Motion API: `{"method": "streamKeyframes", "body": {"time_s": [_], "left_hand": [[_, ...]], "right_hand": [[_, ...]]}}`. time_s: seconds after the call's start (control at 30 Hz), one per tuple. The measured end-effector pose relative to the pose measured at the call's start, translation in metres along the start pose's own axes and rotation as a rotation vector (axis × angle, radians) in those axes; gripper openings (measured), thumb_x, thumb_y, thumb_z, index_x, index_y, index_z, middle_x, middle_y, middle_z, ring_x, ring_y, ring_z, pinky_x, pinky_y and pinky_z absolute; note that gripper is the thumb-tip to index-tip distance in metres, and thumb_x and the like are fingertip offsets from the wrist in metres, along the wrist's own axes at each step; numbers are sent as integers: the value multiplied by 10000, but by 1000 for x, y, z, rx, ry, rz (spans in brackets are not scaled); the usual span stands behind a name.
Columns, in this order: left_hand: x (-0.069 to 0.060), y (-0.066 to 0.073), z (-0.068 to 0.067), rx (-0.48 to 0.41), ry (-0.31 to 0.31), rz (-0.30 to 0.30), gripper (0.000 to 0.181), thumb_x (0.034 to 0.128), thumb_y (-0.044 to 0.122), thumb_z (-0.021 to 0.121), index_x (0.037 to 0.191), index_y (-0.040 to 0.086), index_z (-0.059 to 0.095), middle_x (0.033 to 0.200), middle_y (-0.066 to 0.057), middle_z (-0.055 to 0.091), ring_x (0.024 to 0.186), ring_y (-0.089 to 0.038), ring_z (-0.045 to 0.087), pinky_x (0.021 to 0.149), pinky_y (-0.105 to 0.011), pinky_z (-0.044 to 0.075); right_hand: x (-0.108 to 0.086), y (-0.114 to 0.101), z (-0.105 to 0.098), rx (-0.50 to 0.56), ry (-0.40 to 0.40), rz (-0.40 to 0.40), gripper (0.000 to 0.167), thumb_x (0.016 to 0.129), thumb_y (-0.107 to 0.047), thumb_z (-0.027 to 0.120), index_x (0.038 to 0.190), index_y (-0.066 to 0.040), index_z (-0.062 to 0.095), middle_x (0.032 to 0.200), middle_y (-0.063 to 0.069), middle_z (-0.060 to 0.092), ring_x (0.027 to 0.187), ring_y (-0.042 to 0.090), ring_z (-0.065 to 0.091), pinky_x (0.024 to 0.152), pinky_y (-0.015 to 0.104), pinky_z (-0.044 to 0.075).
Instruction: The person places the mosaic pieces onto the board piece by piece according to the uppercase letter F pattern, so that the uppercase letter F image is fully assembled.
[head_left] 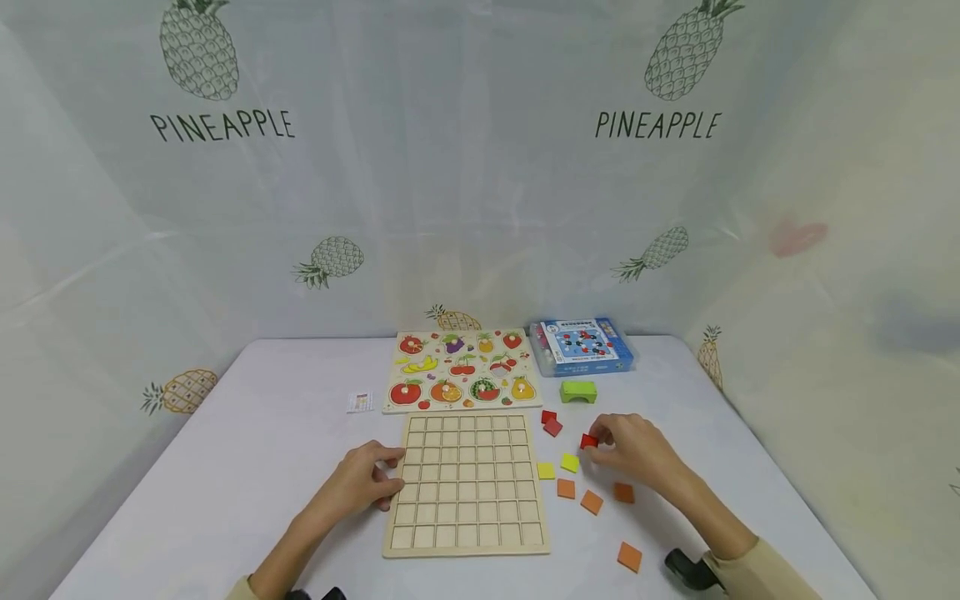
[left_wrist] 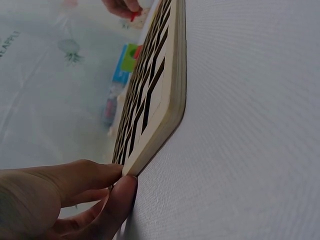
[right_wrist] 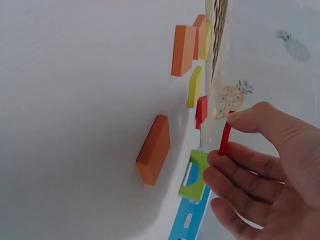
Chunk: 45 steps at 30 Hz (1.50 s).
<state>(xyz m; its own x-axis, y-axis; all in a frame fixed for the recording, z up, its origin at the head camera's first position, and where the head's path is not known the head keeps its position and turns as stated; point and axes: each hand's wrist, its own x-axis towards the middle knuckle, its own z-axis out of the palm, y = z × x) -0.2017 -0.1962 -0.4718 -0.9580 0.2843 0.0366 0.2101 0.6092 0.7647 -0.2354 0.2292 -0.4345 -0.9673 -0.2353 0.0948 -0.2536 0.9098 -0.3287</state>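
A pale wooden grid board (head_left: 468, 482) lies flat on the white table. At its left edge is my left hand (head_left: 362, 479), thumb and forefinger touching the rim at separate spots. The left wrist view shows the left fingertips against the grid board's edge (left_wrist: 155, 132). My right hand (head_left: 633, 450) pinches a red square tile (head_left: 588, 441) between thumb and fingertips, to the right of the board. Seen from the right wrist, the red tile (right_wrist: 226, 134) stands edge-on, raised off the table.
Two red tiles (head_left: 552, 427), two yellow tiles (head_left: 570, 462) and several orange tiles (head_left: 592, 502) lie right of the board. Behind are a fruit puzzle board (head_left: 462, 371), a green arch block (head_left: 578, 391) and a blue-labelled box (head_left: 582, 346). A small printed card (head_left: 361, 402) lies left.
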Motion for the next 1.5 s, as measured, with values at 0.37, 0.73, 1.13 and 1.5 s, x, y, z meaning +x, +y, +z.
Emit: {"method": "streamKeyframes", "body": {"time_s": [0.37, 0.73, 1.13, 1.5], "left_hand": [[0, 2, 1, -13, 4, 3, 499, 808, 41, 756, 1271, -74, 610, 977, -126, 584, 513, -99, 630, 484, -182, 494], [0, 3, 2, 9, 11, 2, 482, 811, 51, 751, 1262, -63, 623, 974, -117, 585, 507, -88, 623, 517, -170, 485], [-1, 4, 3, -4, 13, 1, 493, 808, 50, 756, 1268, -64, 618, 973, -114, 582, 508, -87, 624, 510, -169, 486], [0, 3, 4, -11, 9, -9, 501, 800, 34, 753, 1269, -73, 613, 973, -105, 570, 503, -87, 623, 489, -184, 501]], "right_hand": [[15, -17, 8, 19, 47, -123, 259, 801, -257, 801, 1026, -141, 748, 875, -59, 679, 822, 115, 601, 760, 291, 557], [32, -41, 19, -6, 38, -244, 206, 796, -281, 801, 957, -166, 746, 815, -70, 641, 756, 103, 552, 635, 180, 459], [52, -60, 35, 29, -10, -359, 175, 820, -316, 780, 953, -206, 753, 852, -61, 657, 737, 92, 548, 631, 180, 455], [73, -77, 45, 70, -88, -424, 176, 855, -301, 761, 985, -183, 762, 878, -62, 673, 746, 70, 529, 675, 194, 466]]}}
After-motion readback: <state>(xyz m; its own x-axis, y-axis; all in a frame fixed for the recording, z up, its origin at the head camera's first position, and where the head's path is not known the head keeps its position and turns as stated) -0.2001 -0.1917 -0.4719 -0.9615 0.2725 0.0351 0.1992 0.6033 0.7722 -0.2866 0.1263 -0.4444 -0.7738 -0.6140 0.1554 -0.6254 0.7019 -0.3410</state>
